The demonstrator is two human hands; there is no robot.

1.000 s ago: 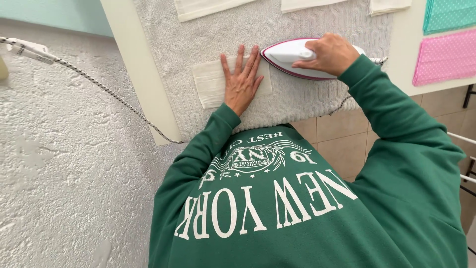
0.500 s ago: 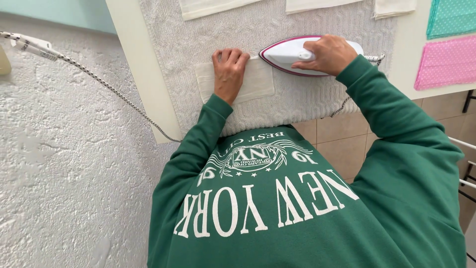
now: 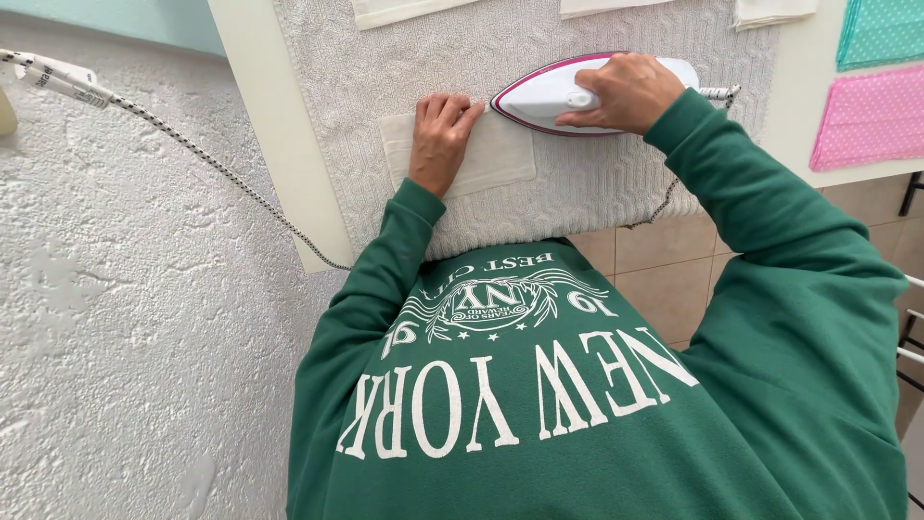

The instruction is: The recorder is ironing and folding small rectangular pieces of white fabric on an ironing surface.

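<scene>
A small cream cloth rectangle (image 3: 496, 154) lies on a grey knitted towel (image 3: 577, 183) spread over a white table. My left hand (image 3: 438, 140) rests on the cloth's left part, fingers curled at its far edge. My right hand (image 3: 626, 91) grips the handle of a white iron with a magenta rim (image 3: 544, 94). The iron's tip points left and sits at the cloth's far right corner, close to my left fingertips.
More cream cloth pieces (image 3: 404, 10) lie along the towel's far edge. A teal dotted fabric (image 3: 881, 29) and a pink dotted fabric (image 3: 866, 116) lie at the right. The iron's braided cord (image 3: 212, 164) runs left across a white textured wall. Tiled floor shows below the table.
My left hand went from flat with spread fingers on the cloth to curled at its far edge. The iron slid left towards the cloth.
</scene>
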